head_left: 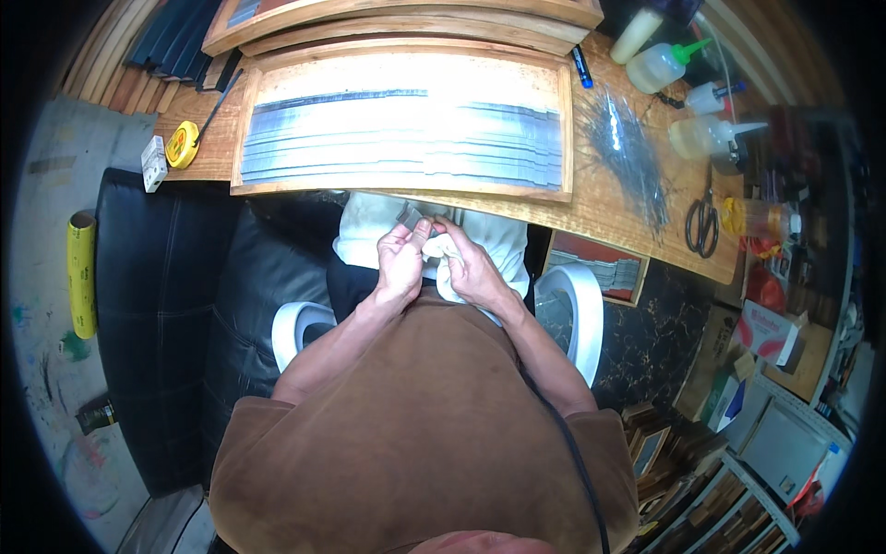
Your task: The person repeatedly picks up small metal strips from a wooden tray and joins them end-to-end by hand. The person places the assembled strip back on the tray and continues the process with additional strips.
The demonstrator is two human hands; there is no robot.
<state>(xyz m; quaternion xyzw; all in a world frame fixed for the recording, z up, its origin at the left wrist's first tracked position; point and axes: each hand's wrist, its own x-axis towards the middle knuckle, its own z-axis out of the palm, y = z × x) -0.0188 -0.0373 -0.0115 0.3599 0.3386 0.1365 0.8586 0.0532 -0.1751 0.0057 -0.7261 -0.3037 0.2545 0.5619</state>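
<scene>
Pinching grey strip (pixel 409 218) in left hand (pixel 401 263), white cloth (pixel 447 251) in right hand (pixel 472 268)

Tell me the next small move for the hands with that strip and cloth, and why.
Probably draw the white cloth in the right hand along the small grey strip pinched by the left hand. Both hands meet at the strip below the table edge, cloth touching it, while many similar strips lie in the wooden tray ahead.
</scene>
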